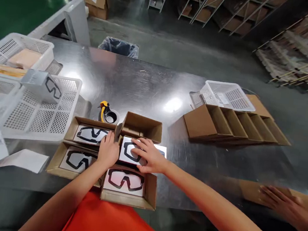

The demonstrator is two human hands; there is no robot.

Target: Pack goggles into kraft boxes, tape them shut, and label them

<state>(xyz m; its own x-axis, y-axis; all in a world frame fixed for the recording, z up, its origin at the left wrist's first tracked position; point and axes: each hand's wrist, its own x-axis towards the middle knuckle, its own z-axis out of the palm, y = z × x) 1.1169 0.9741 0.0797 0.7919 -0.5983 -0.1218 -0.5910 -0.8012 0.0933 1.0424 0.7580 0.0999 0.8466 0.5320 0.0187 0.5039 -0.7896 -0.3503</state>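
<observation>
My left hand (108, 152) has its fingers closed over the right wall of an open cardboard box (72, 130), which holds a white box printed with sports glasses (90, 133). My right hand (150, 157) lies with spread fingers on another white glasses box (126, 151) in the middle of the group. This glasses box reaches past the right side of the carton around it, whose walls are mostly hidden. Below stand two more cartons with glasses boxes, one with a pink lens picture (125, 182). Behind my right hand is an open carton (142, 126) without a glasses box.
A yellow-and-black tape dispenser (104, 111) sits behind the cartons. White baskets (74, 95), one with a glasses box (44, 86), and paper sheets (30, 160) are at left. Nested cartons (201, 122) and a basket (228, 94) stand at right. A co-worker's hands (285, 204) touch cardboard.
</observation>
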